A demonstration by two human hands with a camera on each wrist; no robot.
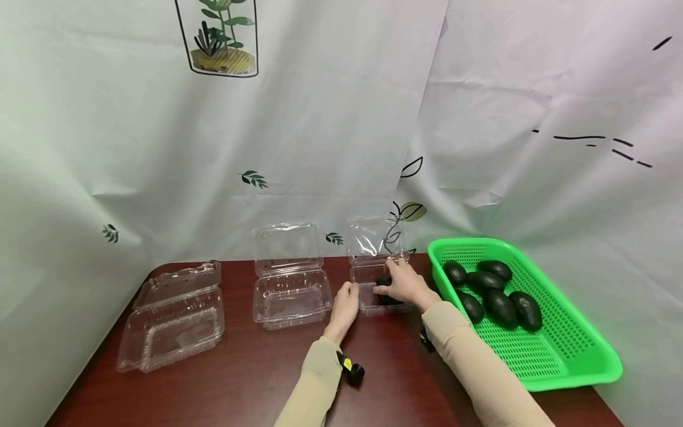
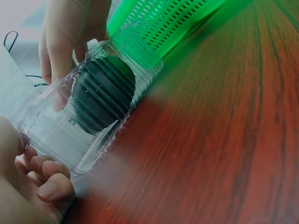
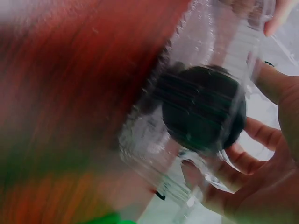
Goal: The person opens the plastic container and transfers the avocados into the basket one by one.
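Two open empty clamshells (image 1: 292, 274) (image 1: 173, 317) on the dark red table (image 1: 240, 379).

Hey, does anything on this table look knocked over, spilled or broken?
Nothing stands out. Three clear boxes sit open and upright, five avocados lie inside the green basket, and one avocado rests in the right box between both hands.

Three clear clamshell boxes (image 1: 290, 276), six dark avocados (image 1: 500, 305), one green basket (image 1: 565, 356), two hands (image 1: 408, 284).
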